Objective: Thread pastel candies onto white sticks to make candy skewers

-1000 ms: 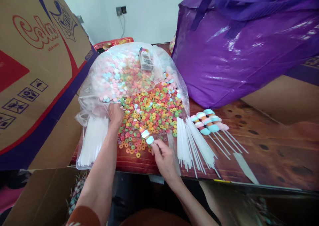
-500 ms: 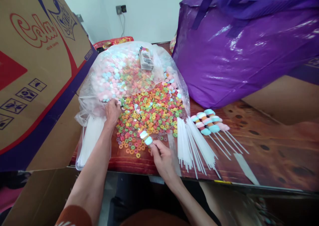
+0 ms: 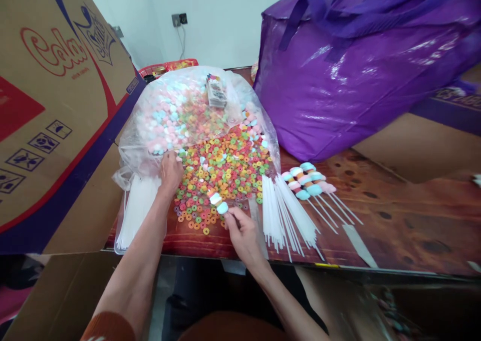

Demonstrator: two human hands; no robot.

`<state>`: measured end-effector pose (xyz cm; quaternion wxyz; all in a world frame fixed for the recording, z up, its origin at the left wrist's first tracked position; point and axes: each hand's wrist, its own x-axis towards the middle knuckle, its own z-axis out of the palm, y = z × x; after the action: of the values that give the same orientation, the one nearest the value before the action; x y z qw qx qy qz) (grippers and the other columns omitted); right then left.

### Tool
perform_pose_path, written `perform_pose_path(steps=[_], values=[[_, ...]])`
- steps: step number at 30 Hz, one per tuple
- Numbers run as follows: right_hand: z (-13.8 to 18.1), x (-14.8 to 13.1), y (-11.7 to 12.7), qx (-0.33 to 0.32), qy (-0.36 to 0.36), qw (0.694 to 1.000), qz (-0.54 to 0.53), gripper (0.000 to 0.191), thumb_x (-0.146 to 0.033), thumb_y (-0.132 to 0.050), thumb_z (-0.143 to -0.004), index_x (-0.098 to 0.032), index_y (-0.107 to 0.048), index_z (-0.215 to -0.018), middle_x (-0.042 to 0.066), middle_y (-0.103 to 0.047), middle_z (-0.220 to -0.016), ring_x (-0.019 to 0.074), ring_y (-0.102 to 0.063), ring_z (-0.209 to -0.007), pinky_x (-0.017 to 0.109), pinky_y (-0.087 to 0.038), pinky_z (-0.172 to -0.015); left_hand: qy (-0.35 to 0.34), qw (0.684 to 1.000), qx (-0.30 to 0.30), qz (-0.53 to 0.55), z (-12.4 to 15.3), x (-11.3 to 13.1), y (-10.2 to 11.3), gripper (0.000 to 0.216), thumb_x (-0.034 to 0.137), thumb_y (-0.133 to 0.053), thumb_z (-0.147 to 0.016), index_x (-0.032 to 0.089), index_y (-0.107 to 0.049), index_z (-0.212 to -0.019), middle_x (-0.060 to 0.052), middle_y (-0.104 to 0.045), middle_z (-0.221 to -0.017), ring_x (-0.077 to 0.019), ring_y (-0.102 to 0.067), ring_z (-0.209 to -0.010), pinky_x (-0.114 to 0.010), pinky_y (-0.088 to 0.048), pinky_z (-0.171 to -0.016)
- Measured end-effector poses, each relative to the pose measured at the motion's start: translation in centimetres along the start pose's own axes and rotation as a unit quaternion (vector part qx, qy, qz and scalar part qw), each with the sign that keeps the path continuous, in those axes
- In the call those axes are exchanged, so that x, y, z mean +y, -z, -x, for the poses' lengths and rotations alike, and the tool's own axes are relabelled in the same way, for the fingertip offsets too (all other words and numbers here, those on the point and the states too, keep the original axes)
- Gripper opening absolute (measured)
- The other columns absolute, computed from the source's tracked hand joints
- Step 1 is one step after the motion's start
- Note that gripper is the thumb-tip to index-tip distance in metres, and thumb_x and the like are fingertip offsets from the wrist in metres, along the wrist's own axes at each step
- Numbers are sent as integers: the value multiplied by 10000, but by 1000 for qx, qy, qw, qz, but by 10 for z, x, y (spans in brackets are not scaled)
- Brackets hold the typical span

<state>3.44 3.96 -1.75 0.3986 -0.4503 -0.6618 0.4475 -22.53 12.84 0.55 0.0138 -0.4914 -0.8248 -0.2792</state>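
Observation:
My right hand (image 3: 242,230) is closed on a candy skewer (image 3: 218,202), pinched just below its lowest piece; pale blue and white marshmallows and a ring candy are threaded on it. Its stick is mostly hidden by the hand. My left hand (image 3: 171,170) reaches to the left edge of the candy heap, its fingers bent down and partly hidden, so what they hold does not show. Ring candies (image 3: 225,165) in red, orange, yellow and green spread between the hands. Behind them, pastel marshmallows (image 3: 161,115) lie in a clear plastic bag (image 3: 131,130).
White sticks (image 3: 289,215) lie fanned out right of my right hand, beside finished-looking candy skewers (image 3: 306,180). More sticks (image 3: 139,210) fill a clear tray at left. A cardboard box (image 3: 71,130) stands at left, a purple bag (image 3: 349,80) at back right. Small packets (image 3: 216,93) rest on the plastic.
The camera view has shifted slightly, moving the right-hand items left in the picture. Both hands stay in nearly the same places, the right still holding the candy skewer.

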Motion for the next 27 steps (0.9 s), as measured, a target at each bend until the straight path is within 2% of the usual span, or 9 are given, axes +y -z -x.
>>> perform_pose_path(steps=[2, 4, 6, 8, 9, 11, 16, 21, 27], values=[[0, 1, 1, -4, -5, 1000, -6, 251, -347, -487, -954, -226, -590, -760, 1, -577, -623, 169, -534, -566, 275, -413, -555, 37, 995, 0, 90, 9, 6, 6, 252, 174, -531, -838, 149, -634, -1067, -135, -663, -1020, -289, -625, -1006, -420, -471, -898], [1, 5, 2, -11, -11, 1000, -14, 241, -358, -493, -958, -214, -634, -826, -4, -577, -629, 160, -538, -570, 260, -415, -542, 73, 969, -39, 233, 26, 14, 11, 241, 254, -585, -822, 160, -650, -1035, -91, -685, -940, -246, -659, -875, -378, -497, -816], [3, 9, 3, -13, -13, 1000, -16, 253, -371, -494, -967, -203, -667, -891, -11, -565, -623, 148, -528, -559, 246, -415, -527, 94, 909, -120, 388, 50, 22, 12, 273, 337, -644, -792, 166, -671, -1003, -65, -702, -917, -207, -668, -798, -338, -506, -763], [6, 12, 4, -6, -10, 1000, -7, 267, -377, -495, -972, -193, -684, -927, -12, -558, -620, 138, -514, -547, 237, -410, -513, 123, 845, -173, 490, 76, 29, 9, 323, 378, -711, -741, 165, -691, -983, -53, -715, -904, -184, -665, -793, -317, -506, -767], [7, 13, 5, -2, -6, 1000, -1, 271, -375, -496, -973, -188, -688, -935, -8, -564, -626, 135, -513, -546, 233, -406, -506, 135, 824, -181, 519, 87, 32, 7, 342, 383, -740, -721, 164, -697, -982, -49, -720, -905, -175, -660, -798, -305, -504, -768], [9, 13, 7, -1, 1, 1000, 9, 277, -372, -498, -973, -178, -693, -939, 5, -588, -645, 134, -528, -556, 225, -399, -495, 150, 805, -176, 547, 106, 35, 3, 363, 383, -771, -701, 165, -703, -983, -48, -729, -921, -163, -652, -806, -287, -498, -755], [12, 9, 8, -6, 22, 999, 32, 286, -361, -493, -980, -175, -704, -925, 23, -639, -679, 137, -570, -579, 217, -407, -499, 144, 815, -122, 548, 123, 37, -2, 353, 368, -762, -707, 178, -688, -996, -60, -746, -974, -187, -672, -890, -311, -515, -800], [12, 10, 5, 8, 51, 996, 76, 277, -325, -482, -987, -176, -697, -897, 23, -674, -702, 135, -583, -562, 229, -421, -532, 114, 841, -112, 516, 128, 38, 0, 318, 364, -686, -781, 189, -689, -1047, -65, -754, -982, -200, -696, -925, -340, -539, -857], [14, 10, 5, 13, 66, 991, 111, 253, -291, -476, -990, -183, -687, -901, 23, -697, -724, 149, -631, -609, 232, -440, -582, 92, 867, -103, 479, 135, 37, 3, 329, 352, -650, -838, 188, -696, -1119, -85, -750, -1094, -216, -698, -1003, -339, -547, -895]])
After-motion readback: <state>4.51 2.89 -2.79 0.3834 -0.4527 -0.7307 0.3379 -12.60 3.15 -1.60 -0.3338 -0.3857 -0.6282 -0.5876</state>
